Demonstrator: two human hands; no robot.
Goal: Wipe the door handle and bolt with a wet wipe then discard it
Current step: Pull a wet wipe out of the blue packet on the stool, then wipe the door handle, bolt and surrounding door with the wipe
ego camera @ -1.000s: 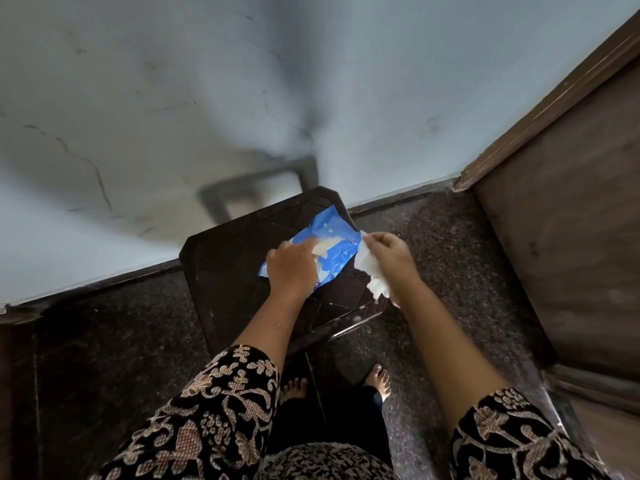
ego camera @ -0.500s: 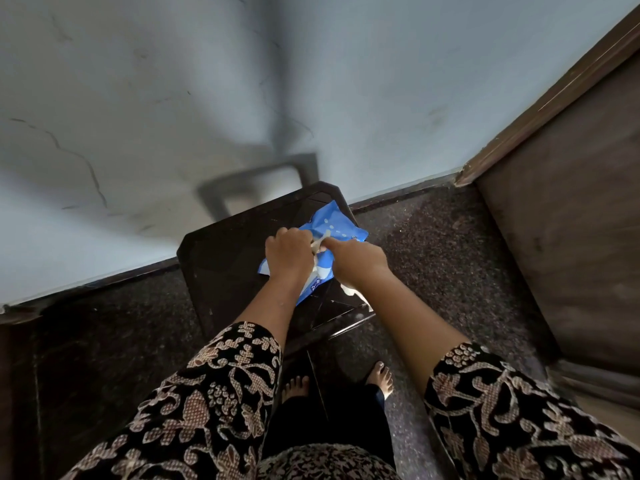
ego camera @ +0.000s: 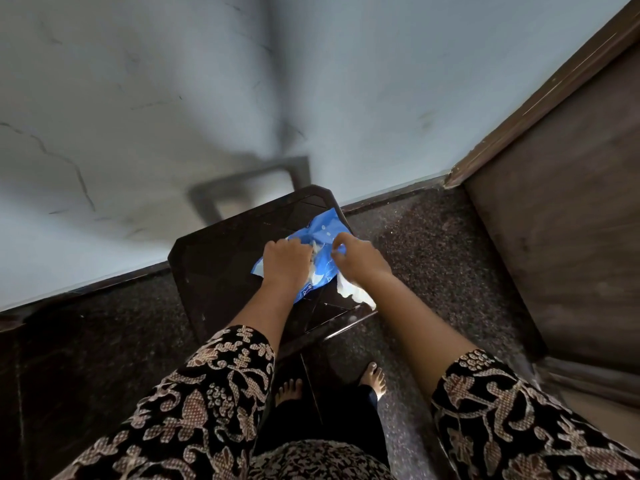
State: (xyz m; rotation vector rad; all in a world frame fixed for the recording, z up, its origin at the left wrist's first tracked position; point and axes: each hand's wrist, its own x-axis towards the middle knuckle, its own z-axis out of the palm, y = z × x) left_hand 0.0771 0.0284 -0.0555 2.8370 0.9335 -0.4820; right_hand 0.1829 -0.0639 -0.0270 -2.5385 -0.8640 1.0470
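A blue wet-wipe packet (ego camera: 320,233) lies on a dark plastic stool (ego camera: 221,271). My left hand (ego camera: 285,261) presses down on the packet's left half. My right hand (ego camera: 356,259) is over the packet's right side, thumb and forefinger pinched at its top, while a crumpled white wet wipe (ego camera: 355,292) hangs from under its palm. The brown wooden door (ego camera: 568,237) stands at the right; its handle and bolt are out of view.
The stool stands against a pale wall (ego camera: 207,98) on a dark speckled floor (ego camera: 433,244). My bare feet (ego camera: 375,377) are just below the stool. A brown door frame (ego camera: 540,98) runs up the right side.
My right hand, holding the pulled-out wipe, came back onto the packet beside my left hand and now pinches at its top. The left hand stayed on the packet.
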